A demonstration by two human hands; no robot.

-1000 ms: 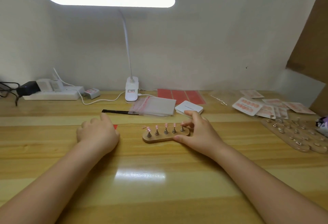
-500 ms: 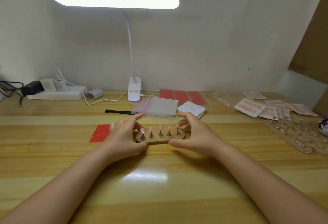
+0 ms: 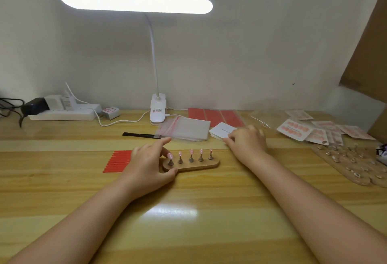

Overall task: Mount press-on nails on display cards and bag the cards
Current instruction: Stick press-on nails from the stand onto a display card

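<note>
A small wooden stand [image 3: 196, 165] lies mid-table with several pink press-on nails [image 3: 191, 151] upright on metal pegs. My left hand [image 3: 146, 163] grips the stand's left end, thumb on the front edge and fingers behind the first peg. My right hand [image 3: 247, 142] lies over the front corner of a stack of white display cards [image 3: 219, 131]; motion blur hides whether it pinches a card. A pile of clear bags [image 3: 186, 129] lies just left of the cards.
Red adhesive strips [image 3: 119, 161] lie left of the stand. Red sheets [image 3: 215, 114] and a clip lamp [image 3: 158, 110] are at the back, a power strip [image 3: 62, 114] back left. Finished nail cards [image 3: 295, 129] and a wooden peg board [image 3: 345, 159] are on the right. A black tool [image 3: 138, 134] lies near the bags.
My right hand let go of the stand's right end and moved back-right onto the white card stack. My left hand came from the red strips and stays on the stand's left end.
</note>
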